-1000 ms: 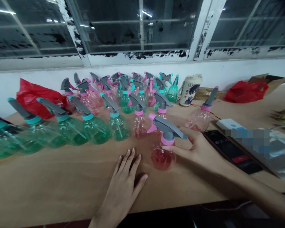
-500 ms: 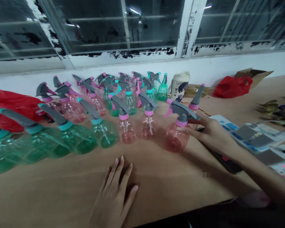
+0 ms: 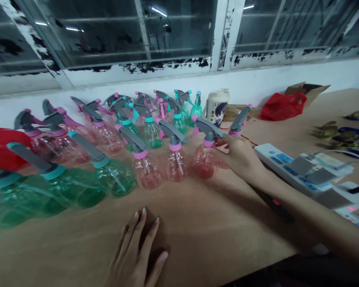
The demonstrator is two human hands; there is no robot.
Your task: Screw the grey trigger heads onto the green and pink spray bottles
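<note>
At the right end of the front row is a clear pink spray bottle with a grey and pink trigger head, upright on the table. My right hand reaches in from the right, its fingers closed at the bottle's neck and side; some fingertips are hidden. Two more pink spray bottles stand just left of it. Another grey and pink spray head shows behind my right hand. My left hand lies palm down on the table in front of the row, fingers spread, holding nothing.
Green spray bottles continue the front row leftward. Several pink and green ones crowd behind, near the wall. A patterned cup, red plastic bag and cardboard box stand farther back. A power strip with plugs lies at right.
My right hand has shifted the pink spray bottle back and left, closer to its neighbours in the row. My left hand stays flat on the table. The view has turned slightly right.
</note>
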